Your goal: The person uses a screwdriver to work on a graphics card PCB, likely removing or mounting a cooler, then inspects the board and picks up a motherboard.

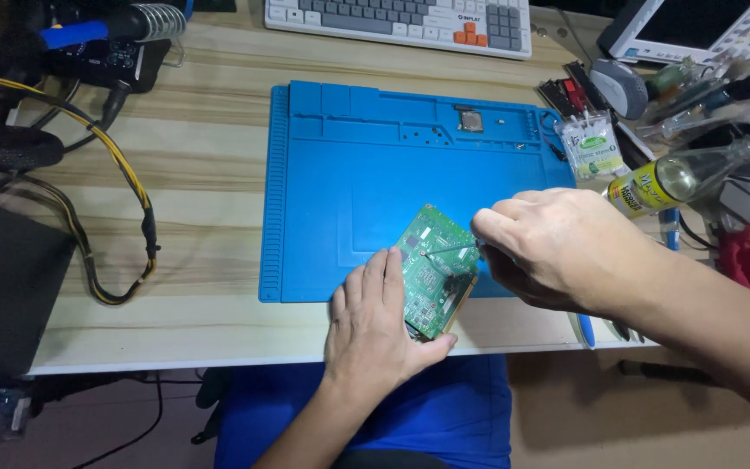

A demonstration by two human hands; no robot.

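— Holding the green circuit board (pixel 431 269) down with the left hand (pixel 375 321), is that it?

— Yes. The fingers lie flat and nearly straight along the board's left edge, the thumb hooked under its near corner. It is pressed rather than gripped; nothing is closed inside that hand.

— And the right hand (pixel 557 247)?

— Its fingers are curled tight, pinched on a thin metal tool (pixel 449 250), tweezers or a probe as far as I can tell. The tip rests near the middle of the board.

— Where does the board sit?

— On the near edge of the blue work mat (pixel 349 174), its lower corner overhanging the mat and close to the front edge of the wooden table (pixel 201 156).

— Which step would you call this?

— I judge it to be fine work on one small part of the board, steadying and probing. The next move seems to call for a still left hand and very small motions of the tool tip, since the parts are tiny and packed.

— How does the board lie?

— Tilted: its long axis runs from the near corner by the left thumb up and away toward the far left, so one corner points at the person.

— Anything else nearby?

— A clear bottle with a yellow label (pixel 666 182) lies to the right, and a keyboard (pixel 401 22) sits beyond the mat.
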